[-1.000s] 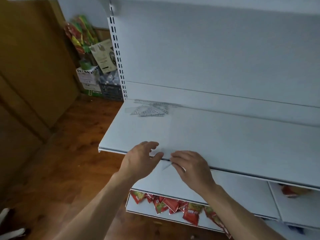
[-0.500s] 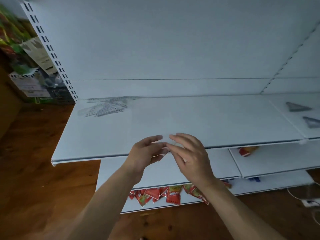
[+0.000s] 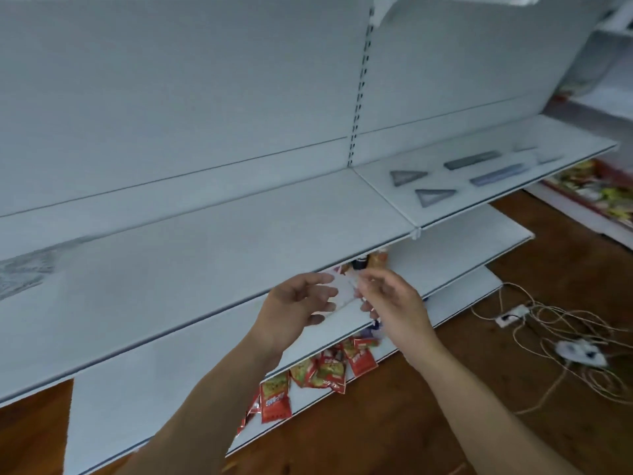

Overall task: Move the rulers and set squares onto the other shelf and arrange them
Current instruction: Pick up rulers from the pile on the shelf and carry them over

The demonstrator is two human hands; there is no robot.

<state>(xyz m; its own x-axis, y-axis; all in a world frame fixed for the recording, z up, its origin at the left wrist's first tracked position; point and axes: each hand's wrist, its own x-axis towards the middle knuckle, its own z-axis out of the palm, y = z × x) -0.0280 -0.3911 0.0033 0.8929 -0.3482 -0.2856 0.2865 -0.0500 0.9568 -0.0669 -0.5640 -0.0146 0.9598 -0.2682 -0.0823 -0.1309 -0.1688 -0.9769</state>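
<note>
Head view: swung right off the remaining pile point(image 3: 25, 270), now 9 o'clock. Set squares point(image 3: 409, 176) and rulers point(image 3: 472, 160) laid out on right shelf point(image 3: 445, 180), 2 o'clock. Right hand point(image 3: 397, 306) pinching faint clear piece point(image 3: 342, 291); left hand point(image 3: 294, 306) curled alongside, grip unclear. Carry under way, placement pending

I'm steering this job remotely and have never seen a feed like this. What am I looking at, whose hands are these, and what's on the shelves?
There is no machine here. A person works with bare hands, and the single picture comes from a camera worn on their head, looking forward and down. The left hand and right hand meet in front of the near shelf. The right hand seems to pinch a thin clear piece, likely a ruler or set square; blur hides whether the left hand grips it. On the right shelf lie a set square, a second set square, a dark ruler and a bluish ruler, all apart. A clear pile lies far left.
</note>
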